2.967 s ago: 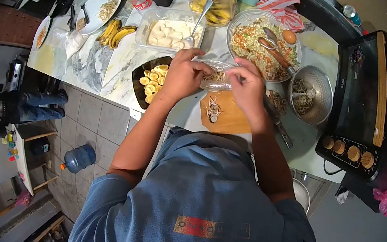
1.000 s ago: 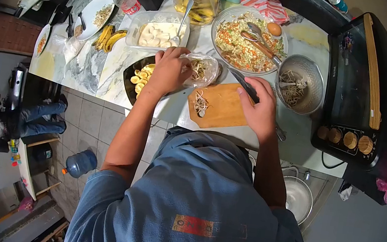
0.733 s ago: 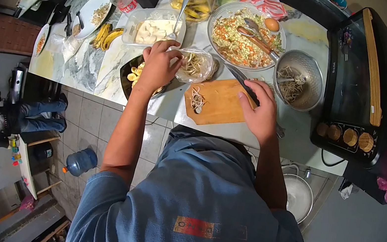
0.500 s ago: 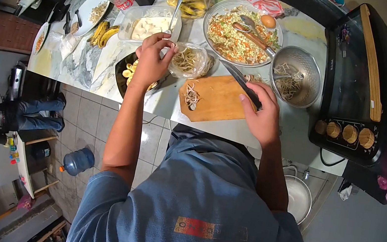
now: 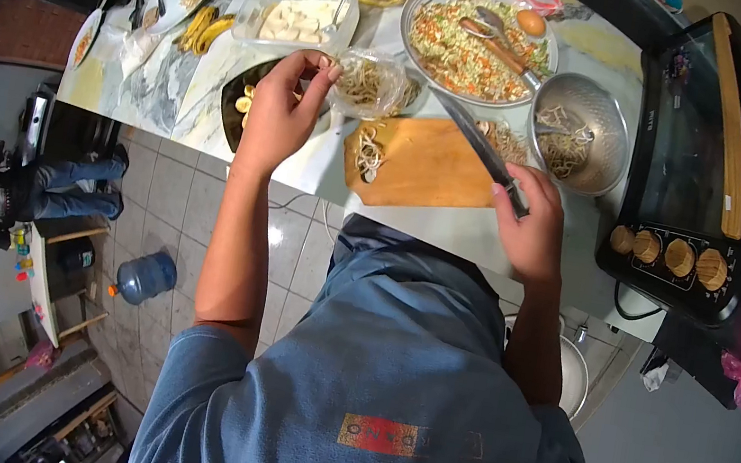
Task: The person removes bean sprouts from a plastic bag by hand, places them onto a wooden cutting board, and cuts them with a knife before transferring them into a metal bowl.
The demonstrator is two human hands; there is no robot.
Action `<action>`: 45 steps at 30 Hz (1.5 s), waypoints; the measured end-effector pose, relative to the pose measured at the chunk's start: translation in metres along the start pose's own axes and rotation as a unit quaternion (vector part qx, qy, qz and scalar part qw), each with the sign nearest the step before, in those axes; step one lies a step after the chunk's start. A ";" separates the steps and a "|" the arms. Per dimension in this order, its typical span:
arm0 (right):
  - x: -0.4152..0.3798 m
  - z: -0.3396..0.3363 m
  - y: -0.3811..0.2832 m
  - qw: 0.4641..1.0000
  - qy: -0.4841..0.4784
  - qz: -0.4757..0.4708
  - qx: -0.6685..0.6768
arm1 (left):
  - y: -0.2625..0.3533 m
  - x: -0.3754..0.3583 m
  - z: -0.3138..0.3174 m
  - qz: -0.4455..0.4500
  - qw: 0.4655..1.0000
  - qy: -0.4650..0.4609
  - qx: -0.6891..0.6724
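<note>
Knife (image 5: pixel 483 151) now sits in my right hand (image 5: pixel 533 222), fingers wrapped around the handle and the blade angled up across the wooden cutting board (image 5: pixel 428 165); three seconds ago both hands were working the clear plastic bag (image 5: pixel 375 87) together, so the right has left the bag for the blade. My left hand (image 5: pixel 281 113) keeps the bag by itself, thumb and forefinger pinching its edge, the other fingers loosely curled. The bag, full of pale shreds, has been drawn off the board toward the far left corner and hangs just beside the dark plate of sliced banana (image 5: pixel 246 103). That frees the board, where a small heap of shreds (image 5: pixel 369 153) lies near its left end, so I judge cutting is the step at hand. Close around it stand the metal colander (image 5: pixel 582 134), touching or nearly touching the board's right corner, the big bowl of chopped vegetables (image 5: pixel 477 32) with an egg (image 5: pixel 530 23), and a clear tub (image 5: pixel 300 12). The black oven (image 5: pixel 714 177) crowds the right side.
</note>
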State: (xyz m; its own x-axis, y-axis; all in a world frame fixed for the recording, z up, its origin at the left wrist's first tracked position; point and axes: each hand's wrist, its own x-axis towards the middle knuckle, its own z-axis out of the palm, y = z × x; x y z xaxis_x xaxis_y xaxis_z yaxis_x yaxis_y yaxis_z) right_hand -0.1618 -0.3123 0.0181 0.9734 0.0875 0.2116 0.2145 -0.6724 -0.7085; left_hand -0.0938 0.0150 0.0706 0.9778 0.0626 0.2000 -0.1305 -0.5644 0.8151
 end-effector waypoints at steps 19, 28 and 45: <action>-0.025 0.001 0.026 0.994 -0.025 0.091 -0.048 | -0.054 -0.075 0.060 -0.116 0.990 -0.055 0.062; -0.039 0.004 0.037 0.992 0.023 0.107 -0.069 | -0.054 -0.072 0.061 -0.150 0.988 -0.034 0.023; -0.044 0.009 0.059 0.995 0.015 0.023 -0.096 | -0.057 -0.063 0.059 -0.179 0.983 -0.022 -0.020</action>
State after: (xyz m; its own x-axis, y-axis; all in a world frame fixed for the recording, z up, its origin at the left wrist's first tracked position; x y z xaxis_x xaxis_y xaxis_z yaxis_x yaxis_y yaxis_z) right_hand -0.1909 -0.3492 -0.0390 0.9785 0.0328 0.2034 0.1470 -0.8030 -0.5776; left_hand -0.1383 -0.0055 -0.0201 0.9684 0.2146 -0.1269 0.2179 -0.4806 0.8495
